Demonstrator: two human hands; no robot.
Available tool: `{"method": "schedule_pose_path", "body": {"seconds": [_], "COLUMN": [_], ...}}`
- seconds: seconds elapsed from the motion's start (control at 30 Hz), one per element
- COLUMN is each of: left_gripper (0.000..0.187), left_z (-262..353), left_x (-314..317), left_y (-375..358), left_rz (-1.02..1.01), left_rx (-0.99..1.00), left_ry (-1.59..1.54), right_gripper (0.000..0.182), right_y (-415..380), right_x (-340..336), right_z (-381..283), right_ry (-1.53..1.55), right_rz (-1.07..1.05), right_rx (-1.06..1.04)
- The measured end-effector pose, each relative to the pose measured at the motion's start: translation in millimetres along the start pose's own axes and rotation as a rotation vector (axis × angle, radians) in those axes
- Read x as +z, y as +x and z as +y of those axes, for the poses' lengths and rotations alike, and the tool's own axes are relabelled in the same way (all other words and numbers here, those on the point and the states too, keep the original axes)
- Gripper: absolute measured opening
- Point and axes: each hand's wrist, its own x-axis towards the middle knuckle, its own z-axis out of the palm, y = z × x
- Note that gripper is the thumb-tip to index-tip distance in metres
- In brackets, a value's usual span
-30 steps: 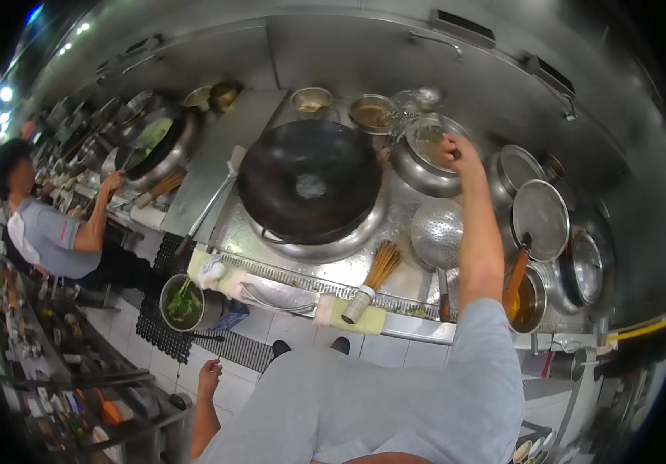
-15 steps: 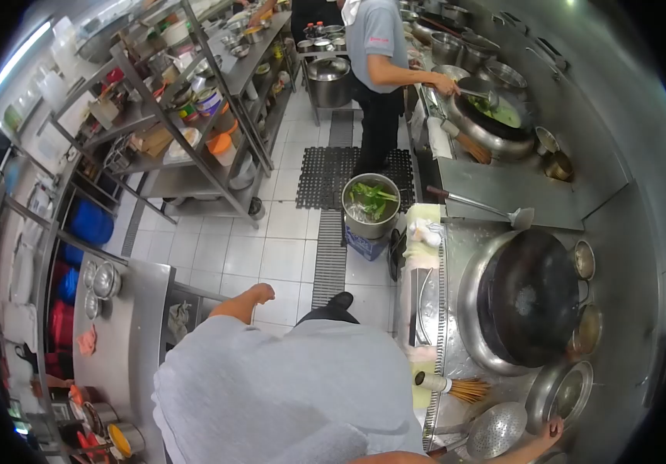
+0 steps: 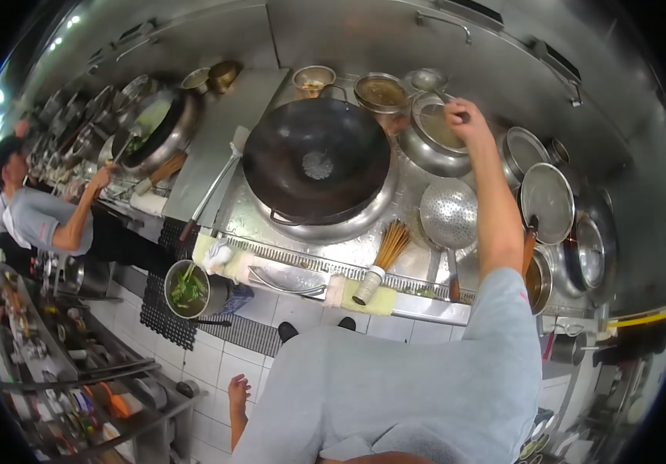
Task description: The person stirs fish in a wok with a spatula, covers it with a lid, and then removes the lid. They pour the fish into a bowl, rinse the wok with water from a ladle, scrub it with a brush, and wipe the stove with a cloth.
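My right hand [image 3: 468,122] is wrapped round the handle of a metal ladle [image 3: 429,80]. The ladle's round bowl hangs over the back of the stove, near a pot of brownish liquid [image 3: 380,91]. Just below the hand, a wide metal pot [image 3: 435,157] stands with a fine round strainer [image 3: 440,124] on top. Left of these sits a large dark wok [image 3: 317,160], with only a small pale patch at its bottom. My left hand [image 3: 238,390] hangs low at my side over the floor, fingers loosely apart and nothing in them.
On the stove top lie a perforated skimmer [image 3: 449,213], a bamboo brush [image 3: 387,251] and a long-handled wok spatula [image 3: 213,189]. A pot of greens [image 3: 187,290] stands low at left. A co-worker [image 3: 51,216] tends another wok [image 3: 151,131]. More strainers [image 3: 547,203] stand at right.
My view has swung round to face the stove. My right hand, earlier near a pot rim with no ladle visible, is now raised and closed on the ladle. My left hand still hangs empty.
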Motion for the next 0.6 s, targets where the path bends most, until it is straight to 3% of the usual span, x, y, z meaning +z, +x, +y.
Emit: {"method": "schedule_pose_path", "body": {"seconds": [0.03, 0.13, 0.2, 0.3, 0.43, 0.53, 0.6], "left_gripper": [0.036, 0.037, 0.037, 0.037, 0.036, 0.036, 0.036], "left_z": [5, -14, -54, -46, -35, -21, -10], "left_x": [-1, -8, -18, -24, -18, -18, -21], "left_y": [-14, -18, -6, -17, -14, -14, -12], "left_rz": [0.015, -0.033, -0.071, -0.136, -0.185, -0.192, -0.191], "left_rx": [-0.025, -0.134, -0.086, 0.023, 0.037, 0.017, 0.019], "left_ry": [0.043, -0.305, -0.033, 0.231, 0.329, 0.354, 0.363], "right_gripper": [0.015, 0.014, 0.012, 0.013, 0.023, 0.014, 0.01], "right_y": [1, 15, 28, 12, 15, -17, -20], "right_x": [5, -2, -24, -63, -163, -163, -160], "right_z": [2, -2, -1, 39, 68, 71, 61], "right_ry": [-0.062, -0.331, -0.609, -1.005, -1.386, -1.123, -0.542], "right_rz": [0.006, 0.073, 0.155, 0.518, 0.855, 0.765, 0.573], "right_rx": [-0.002, -0.04, -0.105, -0.338, -0.609, -0.19, -0.126]}}
